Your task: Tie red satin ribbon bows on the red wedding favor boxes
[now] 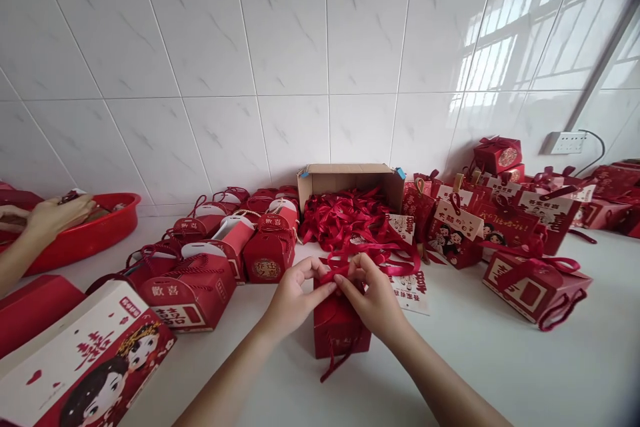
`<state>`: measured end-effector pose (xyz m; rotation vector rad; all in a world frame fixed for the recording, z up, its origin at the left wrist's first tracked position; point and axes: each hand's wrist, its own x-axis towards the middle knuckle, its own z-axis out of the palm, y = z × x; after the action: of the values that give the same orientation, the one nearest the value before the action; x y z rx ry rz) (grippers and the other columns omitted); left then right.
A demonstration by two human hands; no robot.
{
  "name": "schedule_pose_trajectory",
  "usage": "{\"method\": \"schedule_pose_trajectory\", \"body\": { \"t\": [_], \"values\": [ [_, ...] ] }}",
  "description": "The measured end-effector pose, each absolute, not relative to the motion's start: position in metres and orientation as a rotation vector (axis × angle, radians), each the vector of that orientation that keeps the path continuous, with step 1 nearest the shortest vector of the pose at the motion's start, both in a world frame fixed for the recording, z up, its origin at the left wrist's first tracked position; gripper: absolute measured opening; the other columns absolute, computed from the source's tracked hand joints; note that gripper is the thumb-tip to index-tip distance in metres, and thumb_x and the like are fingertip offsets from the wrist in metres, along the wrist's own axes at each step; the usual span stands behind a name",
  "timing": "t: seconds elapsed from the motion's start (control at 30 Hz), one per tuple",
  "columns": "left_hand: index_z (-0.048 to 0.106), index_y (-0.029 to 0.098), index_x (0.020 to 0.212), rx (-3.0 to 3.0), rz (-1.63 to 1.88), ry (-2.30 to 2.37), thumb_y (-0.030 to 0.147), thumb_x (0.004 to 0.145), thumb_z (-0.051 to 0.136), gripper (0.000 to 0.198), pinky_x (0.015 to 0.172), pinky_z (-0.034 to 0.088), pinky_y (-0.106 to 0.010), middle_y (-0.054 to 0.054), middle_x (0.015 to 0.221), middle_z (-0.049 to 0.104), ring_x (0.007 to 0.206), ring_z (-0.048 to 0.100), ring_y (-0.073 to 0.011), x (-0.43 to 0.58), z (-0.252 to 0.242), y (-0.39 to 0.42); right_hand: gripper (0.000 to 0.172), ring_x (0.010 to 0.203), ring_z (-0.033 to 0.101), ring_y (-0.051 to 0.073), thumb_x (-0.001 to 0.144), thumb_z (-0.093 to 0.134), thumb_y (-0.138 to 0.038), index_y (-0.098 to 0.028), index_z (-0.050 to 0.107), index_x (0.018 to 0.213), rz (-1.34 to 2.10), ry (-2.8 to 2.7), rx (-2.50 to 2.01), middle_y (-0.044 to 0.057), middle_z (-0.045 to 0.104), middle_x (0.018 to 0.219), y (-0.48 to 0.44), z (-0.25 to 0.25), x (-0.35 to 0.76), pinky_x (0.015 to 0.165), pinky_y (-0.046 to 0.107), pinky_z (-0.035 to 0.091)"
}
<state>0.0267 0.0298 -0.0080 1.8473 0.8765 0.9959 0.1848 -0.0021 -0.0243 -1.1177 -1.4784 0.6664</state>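
Note:
A small red gift box [342,330] stands on the white table right in front of me, with a dark red cord hanging down its near side. Over its top, my left hand [303,290] pinches a red ribbon [334,275] between thumb and fingers. My right hand [371,293] closes on the same ribbon, the two thumbs almost meeting. The fingers partly cover the ribbon, so its exact shape there is hidden. Behind my hands, a cardboard box [351,169] lies open towards me with a heap of red ribbons [347,220] spilling out.
Several red gift boxes [193,287] with cords crowd the left. A large printed box [85,360] is at the near left. Another person's hands [55,217] work over a red basin [117,217]. Ribbon-tied boxes [537,287] stand right, below a power strip [567,143] on the tiled wall.

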Motion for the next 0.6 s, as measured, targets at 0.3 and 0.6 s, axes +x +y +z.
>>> {"method": "schedule_pose_trajectory", "body": {
  "t": [0.3, 0.6],
  "values": [
    [0.056, 0.02, 0.098, 1.917, 1.067, 0.894, 0.025, 0.079, 0.065, 0.021, 0.095, 0.045, -0.032, -0.004, 0.103, 0.062, 0.106, 0.058, -0.0199, 0.028, -0.01, 0.03, 0.015, 0.075, 0.061, 0.018, 0.083, 0.06, -0.03, -0.021, 0.072, 0.087, 0.46, -1.597, -1.16, 0.005, 0.066, 0.083, -0.01, -0.018, 0.192, 0.068, 0.028, 0.047],
    [0.057, 0.021, 0.101, 2.11, 1.089, 0.848, 0.019, 0.083, 0.058, 0.018, 0.097, 0.046, -0.032, -0.003, 0.105, 0.062, 0.104, 0.059, -0.0181, 0.027, -0.011, 0.029, 0.024, 0.074, 0.058, 0.017, 0.078, 0.07, -0.03, -0.023, 0.074, 0.1, 0.512, -1.66, -1.207, 0.004, 0.06, 0.083, -0.011, -0.02, 0.197, 0.07, 0.031, 0.049]
  ]
}}
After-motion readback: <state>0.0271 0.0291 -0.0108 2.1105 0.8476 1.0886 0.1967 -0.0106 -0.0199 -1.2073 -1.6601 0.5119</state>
